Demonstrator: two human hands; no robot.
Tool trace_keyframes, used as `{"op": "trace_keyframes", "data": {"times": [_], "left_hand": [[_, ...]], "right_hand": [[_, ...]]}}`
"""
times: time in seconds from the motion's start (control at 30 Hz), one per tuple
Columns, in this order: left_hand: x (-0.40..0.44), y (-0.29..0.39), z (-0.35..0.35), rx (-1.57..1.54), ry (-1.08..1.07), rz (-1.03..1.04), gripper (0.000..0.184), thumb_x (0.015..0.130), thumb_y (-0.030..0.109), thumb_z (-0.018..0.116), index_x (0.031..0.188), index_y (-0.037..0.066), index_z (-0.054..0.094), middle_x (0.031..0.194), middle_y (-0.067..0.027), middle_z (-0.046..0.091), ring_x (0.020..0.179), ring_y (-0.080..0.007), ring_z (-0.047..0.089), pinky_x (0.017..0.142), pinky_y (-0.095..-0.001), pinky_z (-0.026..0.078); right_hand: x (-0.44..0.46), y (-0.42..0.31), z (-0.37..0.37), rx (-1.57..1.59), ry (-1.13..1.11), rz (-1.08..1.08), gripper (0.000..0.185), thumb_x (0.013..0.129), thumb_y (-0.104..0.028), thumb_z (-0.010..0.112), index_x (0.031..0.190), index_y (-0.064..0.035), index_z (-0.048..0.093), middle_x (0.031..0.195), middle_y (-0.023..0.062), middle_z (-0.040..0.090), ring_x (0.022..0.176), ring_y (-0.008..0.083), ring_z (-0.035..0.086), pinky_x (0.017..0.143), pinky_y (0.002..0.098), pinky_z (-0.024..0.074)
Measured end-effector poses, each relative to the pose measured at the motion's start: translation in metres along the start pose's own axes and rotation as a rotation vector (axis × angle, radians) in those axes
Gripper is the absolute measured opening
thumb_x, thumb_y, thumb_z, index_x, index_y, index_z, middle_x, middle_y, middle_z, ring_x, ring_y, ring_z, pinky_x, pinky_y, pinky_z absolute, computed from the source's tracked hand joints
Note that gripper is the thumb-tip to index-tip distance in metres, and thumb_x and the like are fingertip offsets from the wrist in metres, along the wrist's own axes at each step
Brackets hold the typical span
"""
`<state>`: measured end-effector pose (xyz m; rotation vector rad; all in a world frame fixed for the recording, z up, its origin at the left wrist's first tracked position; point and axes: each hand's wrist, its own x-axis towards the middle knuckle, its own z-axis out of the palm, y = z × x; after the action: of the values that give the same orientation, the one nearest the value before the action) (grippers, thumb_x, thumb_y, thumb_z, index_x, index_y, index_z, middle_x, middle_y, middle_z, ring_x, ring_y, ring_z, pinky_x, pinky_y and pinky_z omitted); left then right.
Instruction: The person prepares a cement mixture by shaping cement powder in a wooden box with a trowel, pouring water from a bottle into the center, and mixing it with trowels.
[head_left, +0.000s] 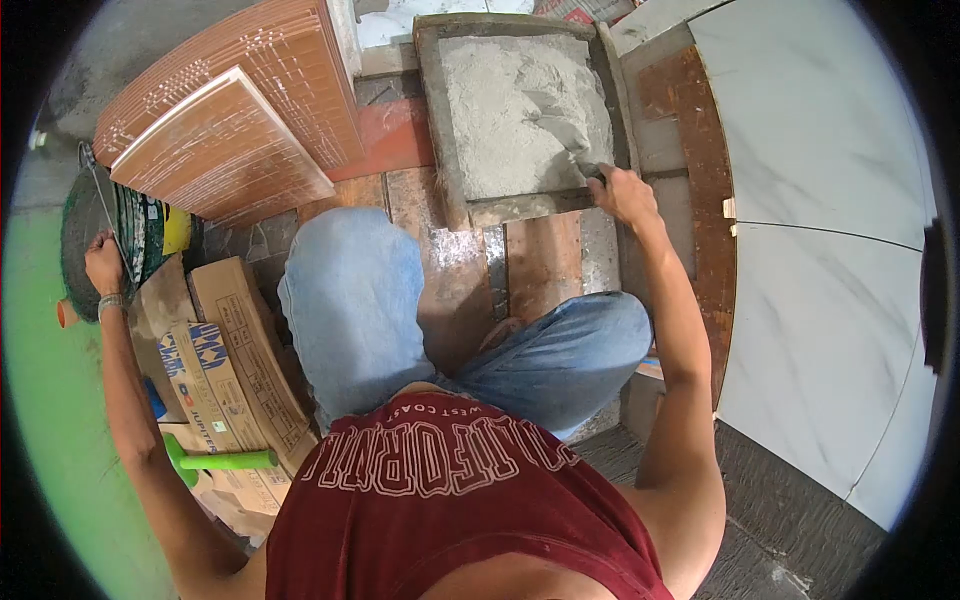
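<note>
At the right side of a wooden-framed tray [435,120], my right hand [625,195] is closed round the handle of a trowel [568,132], whose blade rests in the pale grey powdery material [490,110]. My left hand [104,264] reaches to a dark round bucket [82,225] on the far left; its fingers are curled at the bucket's wire handle [108,205].
Brown ribbed tiles [225,150] lean at the upper left. Cardboard boxes [250,330] and a green-handled tool [230,460] lie left of my legs. Large white marbled tiles [800,130] extend along the right, beside a wooden board [710,200].
</note>
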<state>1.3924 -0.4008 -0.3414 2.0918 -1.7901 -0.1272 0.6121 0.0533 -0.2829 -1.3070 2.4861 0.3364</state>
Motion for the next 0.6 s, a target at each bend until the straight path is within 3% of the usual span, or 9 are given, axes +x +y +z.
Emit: {"op": "trace_keyframes", "data": {"times": [0.1,0.2,0.3,0.33,0.43,0.47,0.6], "left_hand": [[-0.005,0.014,-0.010,0.051,-0.045,-0.056,0.041,0.088,0.036,0.059,0.117,0.010,0.072,0.112,-0.0187,0.071,0.107,-0.0347,0.067,0.092,-0.0396,0.049],[0.010,-0.010,0.002,-0.004,-0.035,-0.027,0.042,0.087,0.037,0.059,0.117,0.012,0.072,0.112,-0.0198,0.071,0.108,-0.0349,0.067,0.092,-0.0401,0.049],[0.008,-0.006,-0.001,0.021,-0.062,-0.050,0.042,0.087,0.036,0.058,0.118,0.012,0.072,0.113,-0.0202,0.071,0.109,-0.0344,0.067,0.093,-0.0396,0.048],[0.009,-0.007,-0.001,0.029,-0.049,-0.026,0.042,0.087,0.036,0.057,0.118,0.012,0.072,0.113,-0.0201,0.071,0.109,-0.0345,0.067,0.094,-0.0394,0.048],[0.010,-0.011,-0.001,0.066,-0.016,0.004,0.041,0.087,0.035,0.057,0.118,0.012,0.072,0.114,-0.0198,0.070,0.109,-0.0348,0.066,0.094,-0.0391,0.048],[0.011,-0.008,-0.001,0.075,-0.010,-0.007,0.041,0.087,0.035,0.057,0.118,0.012,0.072,0.114,-0.0198,0.070,0.109,-0.0351,0.066,0.095,-0.0390,0.048],[0.007,0.000,0.001,0.073,-0.007,0.039,0.040,0.088,0.036,0.056,0.116,0.013,0.073,0.113,-0.0212,0.070,0.110,-0.0370,0.065,0.094,-0.0401,0.048]], "right_hand": [[-0.022,0.005,-0.001,0.140,0.001,0.063,0.045,0.095,-0.042,0.057,0.126,-0.0098,0.063,0.114,0.0265,0.066,0.109,0.0438,0.063,0.093,0.0512,0.0500],[-0.007,0.024,0.039,0.111,-0.012,-0.012,0.043,0.094,-0.041,0.059,0.116,-0.0043,0.066,0.110,0.0253,0.068,0.107,0.0427,0.064,0.093,0.0500,0.0502],[0.012,0.027,0.066,0.078,0.002,-0.030,0.043,0.095,-0.042,0.059,0.119,-0.0071,0.066,0.112,0.0254,0.067,0.101,0.0451,0.065,0.089,0.0520,0.0514],[0.013,0.024,0.071,0.061,0.123,-0.101,0.038,0.091,-0.034,0.065,0.114,-0.0044,0.067,0.107,0.0225,0.068,0.100,0.0429,0.065,0.089,0.0504,0.0517],[0.004,0.000,0.054,0.029,0.239,-0.372,0.037,0.088,-0.034,0.066,0.114,-0.0078,0.068,0.110,0.0202,0.068,0.106,0.0367,0.064,0.093,0.0459,0.0496],[0.006,-0.002,0.075,0.012,0.301,-0.490,0.036,0.085,-0.032,0.069,0.112,-0.0068,0.067,0.114,0.0155,0.066,0.111,0.0314,0.062,0.097,0.0438,0.0462],[0.005,-0.027,0.091,-0.364,0.099,-0.527,0.035,0.082,-0.025,0.071,0.111,-0.0059,0.066,0.114,0.0117,0.066,0.117,0.0276,0.058,0.100,0.0432,0.0423]]}}
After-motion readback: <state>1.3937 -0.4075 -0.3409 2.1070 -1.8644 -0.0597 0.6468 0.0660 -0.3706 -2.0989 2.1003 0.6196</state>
